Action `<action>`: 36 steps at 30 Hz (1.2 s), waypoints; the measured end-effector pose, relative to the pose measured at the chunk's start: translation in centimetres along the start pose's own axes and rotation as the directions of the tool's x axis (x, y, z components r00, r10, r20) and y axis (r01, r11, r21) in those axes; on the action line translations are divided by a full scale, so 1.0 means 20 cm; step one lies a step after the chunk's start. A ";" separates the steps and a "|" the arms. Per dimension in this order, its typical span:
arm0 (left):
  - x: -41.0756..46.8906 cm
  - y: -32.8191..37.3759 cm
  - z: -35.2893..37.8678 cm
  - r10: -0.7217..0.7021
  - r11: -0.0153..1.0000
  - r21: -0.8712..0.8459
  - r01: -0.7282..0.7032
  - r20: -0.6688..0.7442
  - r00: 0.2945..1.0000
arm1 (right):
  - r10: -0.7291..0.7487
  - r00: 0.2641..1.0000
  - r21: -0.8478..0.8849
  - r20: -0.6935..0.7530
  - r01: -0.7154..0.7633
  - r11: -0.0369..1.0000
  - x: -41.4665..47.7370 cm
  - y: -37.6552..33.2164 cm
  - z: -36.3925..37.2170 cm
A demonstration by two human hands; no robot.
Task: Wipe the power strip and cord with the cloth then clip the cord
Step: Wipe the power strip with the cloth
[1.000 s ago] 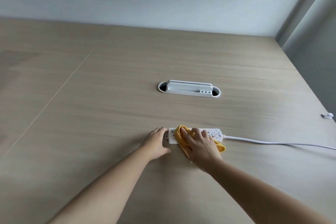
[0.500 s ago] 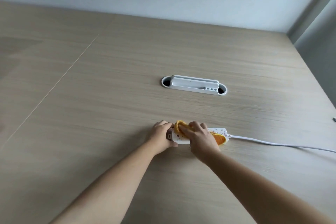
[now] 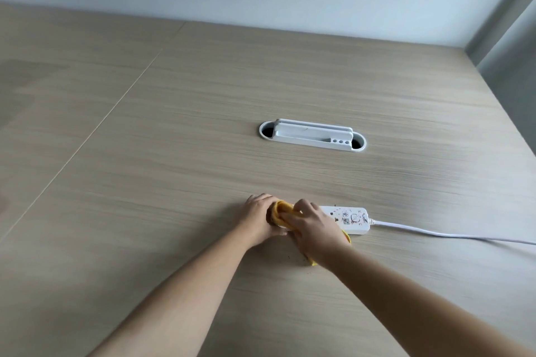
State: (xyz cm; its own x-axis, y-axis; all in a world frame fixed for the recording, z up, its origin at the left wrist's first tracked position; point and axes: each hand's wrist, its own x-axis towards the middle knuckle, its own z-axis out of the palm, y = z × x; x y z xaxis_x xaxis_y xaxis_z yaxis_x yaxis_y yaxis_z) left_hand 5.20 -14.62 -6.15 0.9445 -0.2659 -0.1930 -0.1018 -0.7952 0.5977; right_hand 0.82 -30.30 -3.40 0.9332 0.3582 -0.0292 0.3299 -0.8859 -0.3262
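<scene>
A white power strip with small dark specks lies flat on the wooden table. Its white cord runs off to the right edge. My right hand holds a yellow cloth pressed over the strip's left end. My left hand grips that left end, which is hidden under the cloth and fingers. A corner of the cloth sticks out below my right wrist.
A white oval cable grommet tray is set into the table behind the strip. A seam runs diagonally across the table at left. The wall stands at the far edge, the table's right edge at far right.
My right hand has slid the cloth leftward along the strip to its left end, uncovering the right half. The small white clip seen at the right edge earlier is out of view.
</scene>
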 end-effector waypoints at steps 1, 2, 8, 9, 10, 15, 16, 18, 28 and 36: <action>0.00 0.00 0.00 0.004 1.000 0.013 -0.004 0.002 1.000 | 0.051 0.999 -0.010 0.002 -0.051 0.999 0.01 0.02 -0.01; 0.01 -0.01 0.00 0.006 1.000 0.026 -0.006 0.011 1.000 | 0.147 0.989 -0.022 -0.011 -0.147 0.989 0.03 0.05 -0.03; 0.00 -0.01 0.00 0.026 0.999 0.025 -0.027 0.011 1.000 | 0.056 0.996 0.033 0.074 -0.058 0.998 0.01 -0.04 -0.04; -0.01 -0.01 0.00 0.025 1.000 0.003 -0.025 0.001 1.000 | 0.040 0.994 0.064 0.099 -0.046 0.997 -0.01 -0.05 -0.03; 0.00 -0.01 0.01 0.026 1.000 -0.005 -0.026 -0.004 1.000 | 0.090 0.992 0.080 0.087 -0.097 0.992 0.00 -0.05 -0.05; 0.01 0.00 0.00 0.027 0.999 0.029 -0.028 0.026 0.999 | 0.238 0.971 0.038 0.018 -0.238 0.970 0.06 0.03 -0.06; 0.01 0.00 0.00 0.025 0.999 0.020 -0.025 0.023 0.999 | 0.165 0.985 0.067 0.053 -0.169 0.983 0.06 0.00 -0.06; 0.00 -0.01 0.00 0.011 1.000 -0.021 -0.011 0.010 1.000 | 0.056 0.990 0.113 0.131 -0.071 0.991 0.03 -0.05 -0.05; 0.02 -0.02 0.01 0.011 1.000 0.006 -0.011 0.000 1.000 | 0.171 0.985 0.026 0.026 -0.172 0.985 0.08 0.01 -0.08; 0.02 -0.02 -0.01 -0.001 1.000 0.018 0.000 0.032 0.999 | 0.266 0.962 -0.039 -0.058 -0.269 0.962 -0.03 0.14 -0.12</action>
State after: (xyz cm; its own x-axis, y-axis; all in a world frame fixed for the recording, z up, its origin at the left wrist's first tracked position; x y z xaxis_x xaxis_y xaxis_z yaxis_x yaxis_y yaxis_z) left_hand 5.73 -14.36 -6.23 0.9340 -0.2828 -0.2182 -0.1075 -0.8051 0.5833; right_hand 1.51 -33.70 -1.96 0.9940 0.0916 -0.0603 0.0721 -0.9603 -0.2696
